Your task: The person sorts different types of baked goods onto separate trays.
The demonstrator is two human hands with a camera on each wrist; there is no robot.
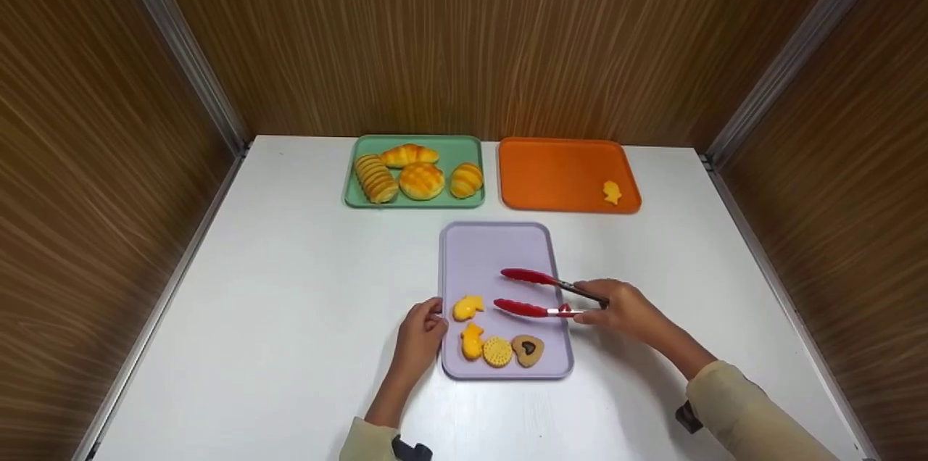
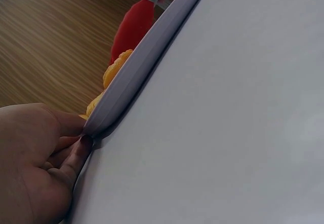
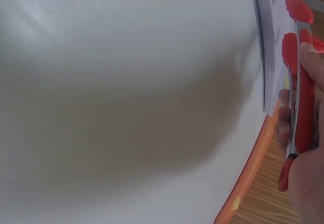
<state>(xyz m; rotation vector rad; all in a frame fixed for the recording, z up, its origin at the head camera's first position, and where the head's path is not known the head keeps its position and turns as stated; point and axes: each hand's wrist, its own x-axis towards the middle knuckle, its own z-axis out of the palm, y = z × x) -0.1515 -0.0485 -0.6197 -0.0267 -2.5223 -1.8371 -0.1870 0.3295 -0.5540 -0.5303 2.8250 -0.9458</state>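
My right hand (image 1: pixel 629 312) holds a pair of red-tipped tongs (image 1: pixel 529 310), whose two arms are spread apart over the lilac tray (image 1: pixel 493 247). Nothing is between the tong tips. At the tray's left edge, my left hand (image 1: pixel 419 341) pinches the rim, thumb and fingers at it in the left wrist view. Close to that hand on the tray lie two yellow animal-shaped cookies, an upper one (image 1: pixel 467 307) and a lower one (image 1: pixel 472 342). Beside them are a round dotted cookie (image 1: pixel 497 351) and a heart-shaped cookie (image 1: pixel 528 350) with a dark centre.
Behind the lilac tray, a green tray (image 1: pixel 464 149) carries several breads, among them a croissant (image 1: pixel 409 155). To its right stands an orange tray (image 1: pixel 558 175) with one yellow fish-shaped cookie (image 1: pixel 612 192). Wood-grain panels (image 1: pixel 464 40) enclose the white table (image 1: pixel 290 287) on three sides.
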